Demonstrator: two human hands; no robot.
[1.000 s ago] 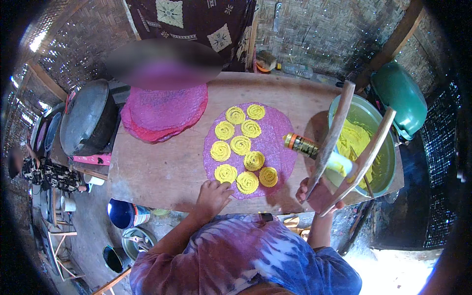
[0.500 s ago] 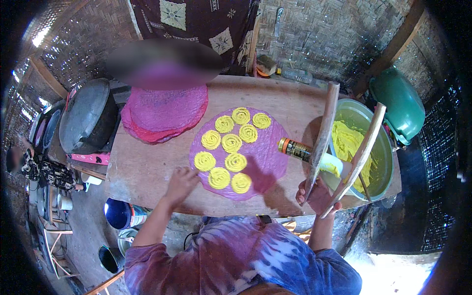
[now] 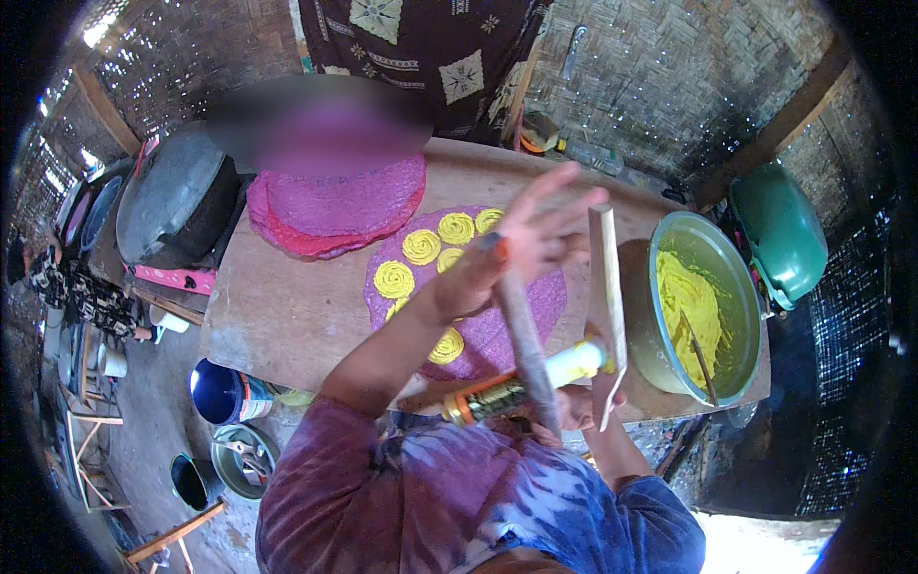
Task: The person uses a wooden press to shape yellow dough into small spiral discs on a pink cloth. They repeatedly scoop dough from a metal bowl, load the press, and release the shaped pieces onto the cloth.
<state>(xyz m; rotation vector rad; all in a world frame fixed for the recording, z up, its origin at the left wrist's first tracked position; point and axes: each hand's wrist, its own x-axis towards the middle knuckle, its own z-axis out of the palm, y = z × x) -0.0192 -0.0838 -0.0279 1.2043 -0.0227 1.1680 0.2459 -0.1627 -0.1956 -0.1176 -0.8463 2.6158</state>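
Observation:
My right hand (image 3: 575, 409) is closed around the lower part of a wooden-handled dough press (image 3: 604, 316). It has two long wooden bars and a can-like tube with gold ends and a white section smeared with yellow dough. The tube lies tilted near my chest. My left hand (image 3: 535, 234) is raised beside the upper end of the left bar, fingers spread; whether it touches the bar I cannot tell. Below lies a round purple sheet (image 3: 521, 330) bearing several yellow dough spirals (image 3: 421, 247), partly hidden by my left arm and the press.
A green basin (image 3: 655, 335) of yellow dough (image 3: 690, 297) with a stick stands at the table's right. Pink-purple round sheets (image 3: 335, 215) are stacked at the far left, beside a dark pot (image 3: 172, 196). A blue bucket (image 3: 218, 390) stands on the floor at left.
My left hand has lifted from the sheet's left edge up and right to the press. My right hand has brought the press left from beside the basin, its tube turned toward my chest.

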